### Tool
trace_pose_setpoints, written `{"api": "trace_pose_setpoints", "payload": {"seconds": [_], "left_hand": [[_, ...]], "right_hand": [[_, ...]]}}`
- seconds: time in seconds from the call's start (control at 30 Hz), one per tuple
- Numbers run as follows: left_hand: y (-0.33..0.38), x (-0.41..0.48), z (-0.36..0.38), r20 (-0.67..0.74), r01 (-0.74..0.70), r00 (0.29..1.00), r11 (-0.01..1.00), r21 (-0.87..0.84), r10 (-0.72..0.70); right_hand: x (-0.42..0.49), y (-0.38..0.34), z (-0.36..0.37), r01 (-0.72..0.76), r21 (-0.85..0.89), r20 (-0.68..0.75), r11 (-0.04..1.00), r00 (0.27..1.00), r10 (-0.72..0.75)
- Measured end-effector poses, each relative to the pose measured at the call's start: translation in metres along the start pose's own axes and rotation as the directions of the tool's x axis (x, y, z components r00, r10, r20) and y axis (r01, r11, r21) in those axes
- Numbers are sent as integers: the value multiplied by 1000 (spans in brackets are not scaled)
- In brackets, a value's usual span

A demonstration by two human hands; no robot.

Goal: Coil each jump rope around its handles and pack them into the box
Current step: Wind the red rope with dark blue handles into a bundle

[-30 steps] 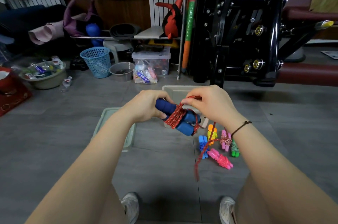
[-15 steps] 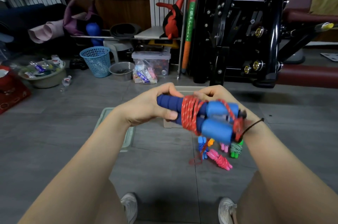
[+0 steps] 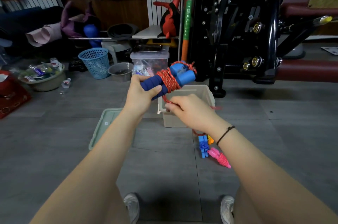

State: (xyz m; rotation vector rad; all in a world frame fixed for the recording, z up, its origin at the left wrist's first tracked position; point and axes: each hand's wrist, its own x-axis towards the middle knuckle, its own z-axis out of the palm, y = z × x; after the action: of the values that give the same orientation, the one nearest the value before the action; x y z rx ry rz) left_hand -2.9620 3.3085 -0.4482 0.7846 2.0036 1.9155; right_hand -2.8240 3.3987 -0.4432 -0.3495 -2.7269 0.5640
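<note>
**A:** Which step is this?

**B:** Coiling, I'd judge. The left grip (image 3: 140, 93) is clenched round the dark foam end of the blue handles (image 3: 180, 77), which it holds in the air above the box (image 3: 207, 93). The red rope (image 3: 169, 81) is wound several turns round their middle. The right grip (image 3: 190, 112) pinches the loose length just below the coil.

**A:** Much left to wind?

**B:** Only a short tail, it seems. A bit of red shows past the right grip and a loop shows under the wrist. The next move calls for carrying that tail round the handles under tension. The end then needs tucking so it cannot spring loose, and the bundle can go down into the box.

**A:** What's in the box?

**B:** I cannot tell. The hands cover most of the opening and only bare inner wall shows. A green lid (image 3: 106, 128) lies on the floor beside it. A blue bundle (image 3: 203, 146), an orange one (image 3: 210, 139) and a pink one (image 3: 220, 157) lie on the floor near the right forearm, not yet packed.

**A:** Other containers?

**B:** At the back, a clear lidded tub (image 3: 149, 59) holds packets and a basin (image 3: 43, 84) holds bottles and wrappers. I can't make out what is in the blue basket (image 3: 94, 64) or the grey bowl (image 3: 119, 75).
</note>
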Motion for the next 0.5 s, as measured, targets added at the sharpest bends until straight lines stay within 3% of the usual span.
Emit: {"api": "trace_pose_setpoints", "payload": {"seconds": [0.2, 0.37, 0.5], "left_hand": [[-10, 0, -6, 281, -176, 958, 903, 392, 65], [-2, -3, -5, 493, -262, 869, 888, 379, 45], [-3, -3, -14, 655, -275, 749, 852, 446, -101]], "right_hand": [[0, 12, -20, -38, -127, -121, 991, 992, 22], [0, 28, -32, -105, -190, -167, 976, 983, 73], [-4, 41, -43, -147, -133, -211, 980, 970, 117]]}}
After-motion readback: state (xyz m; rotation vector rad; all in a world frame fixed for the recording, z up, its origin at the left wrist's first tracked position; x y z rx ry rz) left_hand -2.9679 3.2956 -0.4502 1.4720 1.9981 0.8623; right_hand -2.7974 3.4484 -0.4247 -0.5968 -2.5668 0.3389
